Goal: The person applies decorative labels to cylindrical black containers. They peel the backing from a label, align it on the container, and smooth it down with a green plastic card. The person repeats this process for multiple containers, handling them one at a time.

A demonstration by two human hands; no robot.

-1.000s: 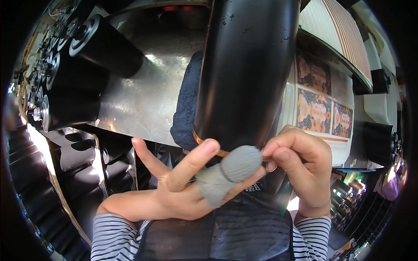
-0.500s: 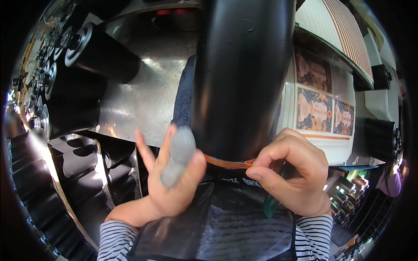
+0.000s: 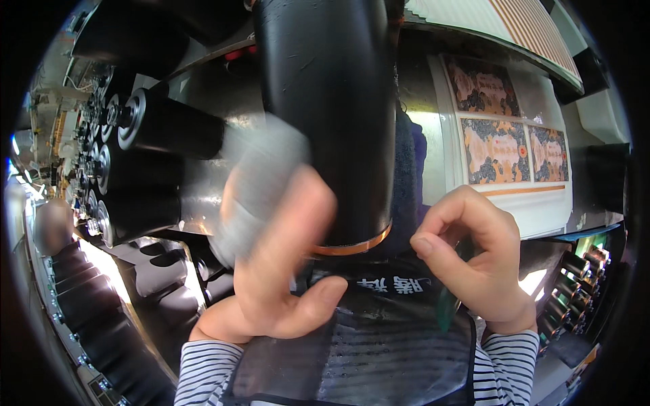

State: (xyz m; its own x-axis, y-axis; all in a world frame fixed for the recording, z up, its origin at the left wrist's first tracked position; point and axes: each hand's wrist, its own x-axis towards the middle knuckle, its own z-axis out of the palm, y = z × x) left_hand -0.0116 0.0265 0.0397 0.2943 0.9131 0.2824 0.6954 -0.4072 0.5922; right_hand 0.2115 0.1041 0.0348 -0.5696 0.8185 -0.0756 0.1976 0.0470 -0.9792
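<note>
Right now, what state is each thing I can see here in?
Large black cylinder: on its side.
Copper-coloured band: uncovered, at the cylinder's near end.
Left hand: blurred, thumb spread.
Grey fabric: blurred, at the left fingers.
Right hand: thumb and forefinger curled; grip unclear.
Printed pictures: face up.
Black apron: worn.

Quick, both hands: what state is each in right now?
Left hand: open, blurred; gray covering on its fingers.
Right hand: curled closed; green item beside it, whether held cannot be told.
</note>
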